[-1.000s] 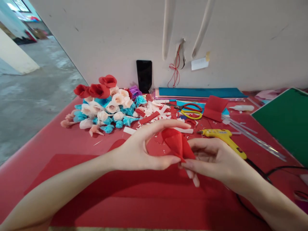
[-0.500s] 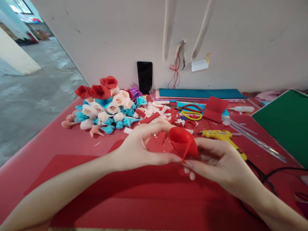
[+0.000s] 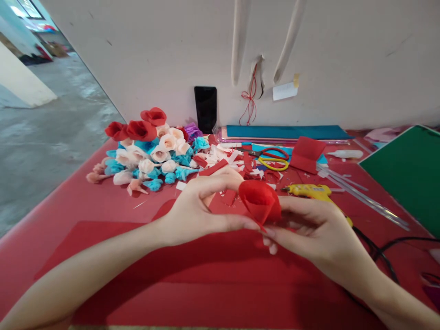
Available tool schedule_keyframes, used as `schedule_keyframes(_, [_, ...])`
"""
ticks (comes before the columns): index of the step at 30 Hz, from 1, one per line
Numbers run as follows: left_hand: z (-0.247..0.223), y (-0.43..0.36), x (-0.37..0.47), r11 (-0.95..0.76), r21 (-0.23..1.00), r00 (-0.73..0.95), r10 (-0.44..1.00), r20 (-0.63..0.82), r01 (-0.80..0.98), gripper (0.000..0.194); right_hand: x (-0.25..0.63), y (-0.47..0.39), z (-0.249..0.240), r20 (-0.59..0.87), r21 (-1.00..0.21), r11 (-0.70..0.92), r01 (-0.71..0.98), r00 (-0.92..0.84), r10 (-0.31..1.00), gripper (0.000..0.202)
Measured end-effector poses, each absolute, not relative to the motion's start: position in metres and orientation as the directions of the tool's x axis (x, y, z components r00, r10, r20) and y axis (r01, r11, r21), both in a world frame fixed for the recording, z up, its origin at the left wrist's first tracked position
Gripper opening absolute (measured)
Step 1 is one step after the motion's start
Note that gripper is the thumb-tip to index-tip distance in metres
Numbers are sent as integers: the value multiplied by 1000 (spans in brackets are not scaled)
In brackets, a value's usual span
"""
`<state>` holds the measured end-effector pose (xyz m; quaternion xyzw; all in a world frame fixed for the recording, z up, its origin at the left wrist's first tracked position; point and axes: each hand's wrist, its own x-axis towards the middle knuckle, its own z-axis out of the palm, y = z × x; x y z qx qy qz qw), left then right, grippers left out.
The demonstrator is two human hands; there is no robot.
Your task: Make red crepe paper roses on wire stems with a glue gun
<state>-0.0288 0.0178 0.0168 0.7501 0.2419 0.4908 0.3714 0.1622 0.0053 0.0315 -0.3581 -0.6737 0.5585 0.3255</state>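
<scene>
A red paper flower (image 3: 260,200) with curled, overlapping petals is between my hands, above the red table (image 3: 113,302). My left hand (image 3: 202,206) grips it from the left, thumb at its pointed base and fingers behind the petals. From the right, my right hand (image 3: 309,224) pinches the same base, its other fingers curled behind and below the flower. Under my forearms lies a large red sheet (image 3: 144,261). Just beyond my right hand is a yellow glue gun (image 3: 309,190), partly covered by that hand.
Finished paper flowers (image 3: 160,153) are heaped at the left back. Behind my hands are paper scraps (image 3: 223,156), scissors (image 3: 273,163) and a red paper piece (image 3: 307,154). A phone (image 3: 206,109) leans on the wall. Clear sticks (image 3: 367,197) and a green board (image 3: 405,174) lie right.
The flower has shifted slightly left and turned a little, its rim now rounder and more open. Both hands still hold it; my right hand covers more of the glue gun.
</scene>
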Motion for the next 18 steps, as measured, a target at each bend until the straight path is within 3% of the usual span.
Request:
schedule_keyframes(11, [24, 17, -32, -580, 804, 578, 704, 413, 132, 41, 169, 3, 40, 83, -833, 372, 409, -573, 816, 8])
schedule_keyframes(18, [29, 17, -30, -603, 771, 682, 654, 328, 207, 26, 178, 0, 35, 102, -652, 527, 545, -625, 774, 6])
